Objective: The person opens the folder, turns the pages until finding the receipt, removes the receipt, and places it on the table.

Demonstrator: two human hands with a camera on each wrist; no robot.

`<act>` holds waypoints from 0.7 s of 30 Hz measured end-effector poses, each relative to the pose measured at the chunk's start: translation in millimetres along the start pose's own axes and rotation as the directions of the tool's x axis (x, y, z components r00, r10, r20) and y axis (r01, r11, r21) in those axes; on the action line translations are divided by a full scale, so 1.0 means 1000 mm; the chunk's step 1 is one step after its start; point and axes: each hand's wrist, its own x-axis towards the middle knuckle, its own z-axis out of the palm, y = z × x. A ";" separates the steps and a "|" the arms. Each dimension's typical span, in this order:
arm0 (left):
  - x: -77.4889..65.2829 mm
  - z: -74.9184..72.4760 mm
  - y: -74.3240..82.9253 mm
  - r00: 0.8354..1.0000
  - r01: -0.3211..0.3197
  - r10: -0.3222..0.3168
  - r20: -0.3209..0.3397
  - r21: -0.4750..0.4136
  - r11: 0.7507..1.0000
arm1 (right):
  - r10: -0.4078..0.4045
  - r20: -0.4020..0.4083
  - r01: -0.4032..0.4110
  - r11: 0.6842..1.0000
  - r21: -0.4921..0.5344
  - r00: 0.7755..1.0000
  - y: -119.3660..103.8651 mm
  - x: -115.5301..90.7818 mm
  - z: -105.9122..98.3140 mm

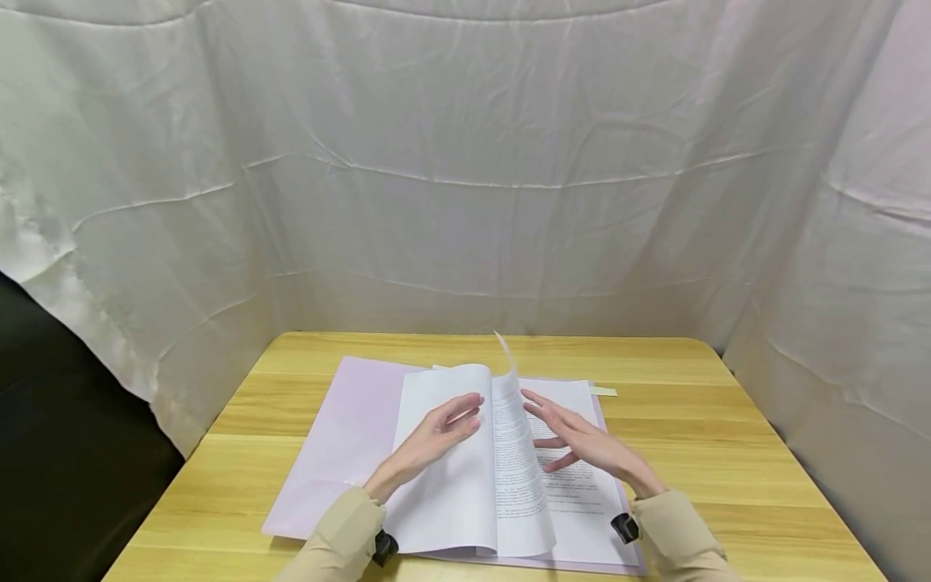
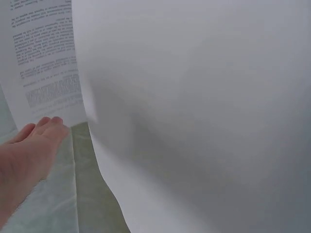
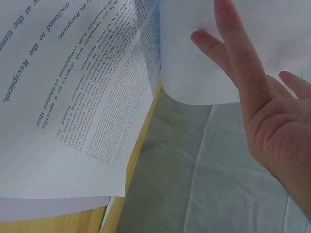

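A pale purple folder [image 1: 342, 444] lies spread on the wooden table, with printed sheets in it. One sheet [image 1: 518, 477] stands up and curves in mid-turn between the two hands, its printed side toward the right. My left hand [image 1: 436, 432] hovers over the blank turned page [image 1: 451, 501], fingers loosely bent and nothing held. On the other side my right hand [image 1: 582, 440] has its fingers spread, fingertips right at the standing sheet, above the printed page [image 1: 589, 525] below. In the right wrist view, that hand's fingers [image 3: 238, 53] overlap a white sheet.
A small yellowish tab [image 1: 604, 391] sticks out at the folder's upper right. Bare wooden table [image 1: 727, 453] shows on both sides. Grey-white curtains [image 1: 494, 226] hang round the back and sides, with a black area [image 1: 65, 436] at the left. Both wrists wear black straps [image 1: 625, 528].
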 end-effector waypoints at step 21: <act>0.004 0.002 0.001 0.996 0.076 -0.086 -0.039 -0.207 0.975 | -0.008 0.071 0.011 0.999 -0.047 0.997 0.001 0.006 0.011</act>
